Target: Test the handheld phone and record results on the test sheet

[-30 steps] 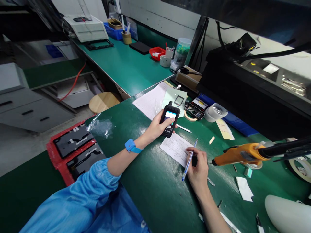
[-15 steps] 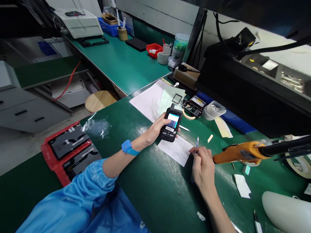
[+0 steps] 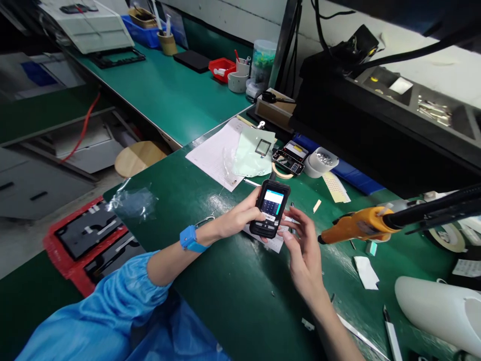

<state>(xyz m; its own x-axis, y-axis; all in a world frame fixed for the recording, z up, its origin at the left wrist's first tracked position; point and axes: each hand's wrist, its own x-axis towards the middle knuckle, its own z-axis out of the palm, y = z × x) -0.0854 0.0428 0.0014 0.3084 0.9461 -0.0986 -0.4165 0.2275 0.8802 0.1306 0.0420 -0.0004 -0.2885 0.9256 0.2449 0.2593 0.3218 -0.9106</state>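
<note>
A black handheld radio with a stub antenna and a lit keypad screen [image 3: 272, 204] is held upright in my left hand [image 3: 240, 216]. The left thumb rests on its front just below the screen, and the other fingers are behind it. Close to the radio's right edge is my right hand [image 3: 303, 244], thumb and fingers apart; whether a fingertip touches the casing I cannot tell. A handwritten paper slip [image 3: 276, 244] lies beneath, partly covered by the radio and both hands. Part of a pen [image 3: 292, 204] shows behind the right fingers.
An orange electric screwdriver [image 3: 356, 224] stands right of my right hand. Behind the radio are an opened device [image 3: 288, 161], a white cup of small parts [image 3: 321, 161] and paper sheets [image 3: 214, 153]. A clear plastic bag [image 3: 135, 203] and a red tray [image 3: 62, 253] are left; a knife [image 3: 393, 333] is at front right.
My right hand has risen from the paper slip and moved left to the radio, its fingers spreading. My left thumb has slid down from the screen. The view has shifted slightly.
</note>
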